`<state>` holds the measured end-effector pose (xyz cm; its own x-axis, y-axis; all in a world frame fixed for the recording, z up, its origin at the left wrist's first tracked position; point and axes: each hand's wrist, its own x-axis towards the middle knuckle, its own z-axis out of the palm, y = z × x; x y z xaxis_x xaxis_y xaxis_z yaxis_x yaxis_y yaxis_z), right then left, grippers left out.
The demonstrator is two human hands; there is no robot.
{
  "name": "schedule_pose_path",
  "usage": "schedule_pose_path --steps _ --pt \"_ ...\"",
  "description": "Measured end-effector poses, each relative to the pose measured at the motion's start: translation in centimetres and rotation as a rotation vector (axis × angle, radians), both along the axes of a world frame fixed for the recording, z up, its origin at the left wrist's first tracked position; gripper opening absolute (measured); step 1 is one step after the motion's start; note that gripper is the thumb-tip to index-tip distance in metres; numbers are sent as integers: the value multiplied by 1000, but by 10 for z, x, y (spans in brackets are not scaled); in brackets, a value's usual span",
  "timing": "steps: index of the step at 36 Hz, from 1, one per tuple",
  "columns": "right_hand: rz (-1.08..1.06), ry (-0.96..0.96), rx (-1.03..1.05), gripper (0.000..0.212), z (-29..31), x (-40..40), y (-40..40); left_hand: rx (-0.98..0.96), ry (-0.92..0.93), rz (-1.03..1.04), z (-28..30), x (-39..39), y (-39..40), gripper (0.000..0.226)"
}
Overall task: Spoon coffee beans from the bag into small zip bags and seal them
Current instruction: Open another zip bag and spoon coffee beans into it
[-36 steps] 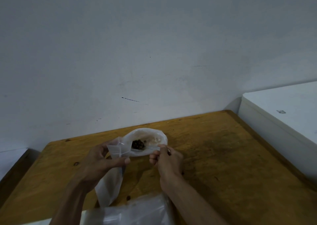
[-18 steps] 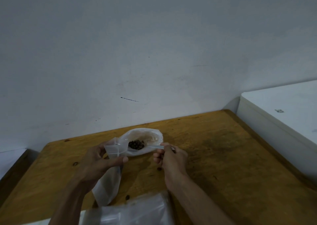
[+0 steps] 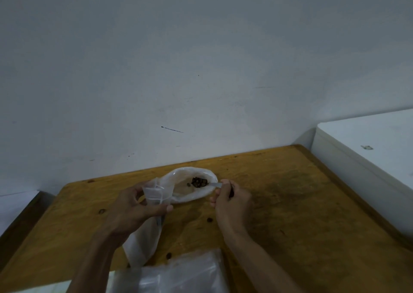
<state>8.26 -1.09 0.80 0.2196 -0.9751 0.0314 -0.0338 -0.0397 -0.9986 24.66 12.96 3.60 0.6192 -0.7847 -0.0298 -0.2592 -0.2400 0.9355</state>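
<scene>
Right hand (image 3: 232, 200) fingers curled round spoon (image 3: 204, 183) handle, bowl loaded with coffee beans (image 3: 199, 181) over white bag (image 3: 190, 184) mouth near table's (image 3: 301, 203) far edge. Left hand (image 3: 131, 207) pinches small zip bag (image 3: 154, 194) at mouth: thin, limp, likely slippery; hold rim. Beans light, roll easily. Loose beans on worn wooden top; clear plastic (image 3: 178, 275) at near edge; white cabinet (image 3: 368, 154) right, grey wall (image 3: 201, 58) behind.

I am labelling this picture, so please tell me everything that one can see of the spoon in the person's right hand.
Only part of the spoon shows. It looks pale, perhaps white plastic or metal; I cannot tell which. Its bowl carries a small heap of dark coffee beans and sits inside the mouth of the open white bag. The thin handle runs almost level toward the right hand, which pinches it between thumb and fingers; the hand hides the handle's end. Whether the bowl touches the bag, I cannot tell.
</scene>
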Motion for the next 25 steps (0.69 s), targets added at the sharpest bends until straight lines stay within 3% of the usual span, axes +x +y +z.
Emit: schedule_pose_path --steps 5,15,25 --pt "22 62 -62 23 -5 8 7 -4 7 1 -1 3 0 94" --pt "66 -32 108 28 -4 16 10 -24 39 -19 3 3 2 108" --pt "150 7 140 33 -4 19 22 -110 109 -34 -1 2 -1 78"
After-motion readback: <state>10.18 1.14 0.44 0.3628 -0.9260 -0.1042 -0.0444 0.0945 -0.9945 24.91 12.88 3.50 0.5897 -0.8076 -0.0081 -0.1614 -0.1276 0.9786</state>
